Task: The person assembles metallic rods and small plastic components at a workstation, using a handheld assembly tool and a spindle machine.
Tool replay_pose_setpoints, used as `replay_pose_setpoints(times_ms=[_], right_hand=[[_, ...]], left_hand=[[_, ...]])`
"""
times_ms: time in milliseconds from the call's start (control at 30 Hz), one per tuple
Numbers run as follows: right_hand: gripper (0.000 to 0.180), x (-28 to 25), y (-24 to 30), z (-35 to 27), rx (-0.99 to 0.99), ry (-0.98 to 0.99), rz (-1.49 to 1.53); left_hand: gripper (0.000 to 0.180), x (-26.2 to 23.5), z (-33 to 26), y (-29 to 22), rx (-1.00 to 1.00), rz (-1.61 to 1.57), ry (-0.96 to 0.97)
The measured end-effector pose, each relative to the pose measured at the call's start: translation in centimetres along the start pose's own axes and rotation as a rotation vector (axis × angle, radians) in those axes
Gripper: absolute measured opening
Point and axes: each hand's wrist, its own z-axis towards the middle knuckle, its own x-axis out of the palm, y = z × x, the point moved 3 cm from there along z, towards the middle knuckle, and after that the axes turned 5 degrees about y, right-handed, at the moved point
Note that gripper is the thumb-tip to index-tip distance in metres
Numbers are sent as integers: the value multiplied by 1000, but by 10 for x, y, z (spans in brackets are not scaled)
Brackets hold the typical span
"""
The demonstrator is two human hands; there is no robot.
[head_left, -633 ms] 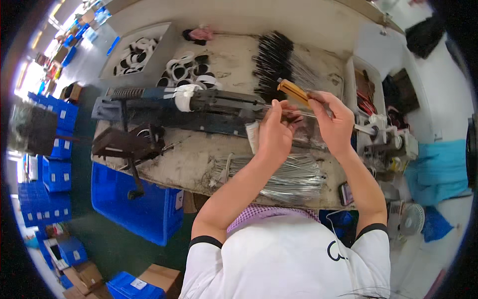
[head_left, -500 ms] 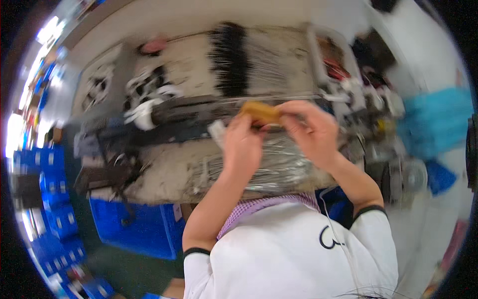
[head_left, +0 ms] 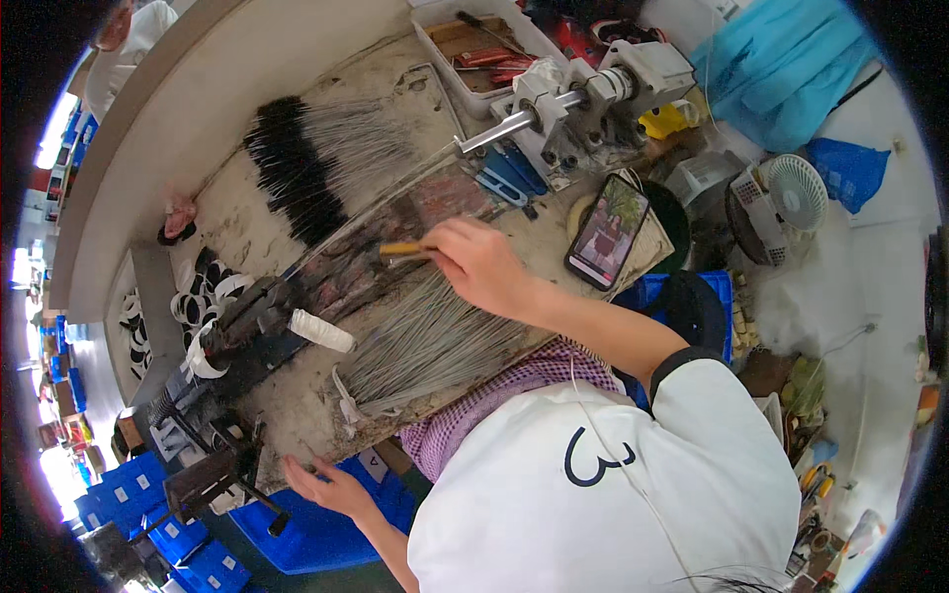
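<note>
My right hand [head_left: 476, 263] grips one end of a small, flat yellow-brown block [head_left: 399, 249], which points left over the dark, stained machine bed [head_left: 366, 257]. What exactly the block is, I cannot make out. Below it lies a bundle of thin grey wires [head_left: 430, 346] along the near side of the bench. My left hand [head_left: 326, 487] is just off the bench's front edge, fingers apart and nothing in them, near the black metal bracket [head_left: 213, 474]. A white roll [head_left: 322, 331] rests between the machine bed and the wires.
Black-coated wires [head_left: 297, 168] with bare grey ends lie at the back. A metal clamp with a shaft [head_left: 563, 104] stands right of them, near a white tray [head_left: 479, 59] of tools. A lit phone [head_left: 608, 232] leans at the right. A blue crate [head_left: 326, 539] sits below.
Both hands were at the yellow-brown block; the left has let go and dropped to the bench's front edge. The right keeps the block. The view has turned toward the right side.
</note>
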Motion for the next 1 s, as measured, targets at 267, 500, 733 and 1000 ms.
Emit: replay_pose_setpoints(times_ms=[267,500,733,1000], right_hand=[[14,6,-28,8,101,-15,-115],[15,1,-35,11,200,-1,-102],[20,12,-31,19,207,25,-124],[12,-3,-21,23,167,137,-218]], left_hand=[[92,-40,-2,80,-228,522,-626],[87,-33,-6,208,-606,44,-701],[36,-32,-11,235,-948,-88,-786],[58,-9,10,29,-534,-386,-558]])
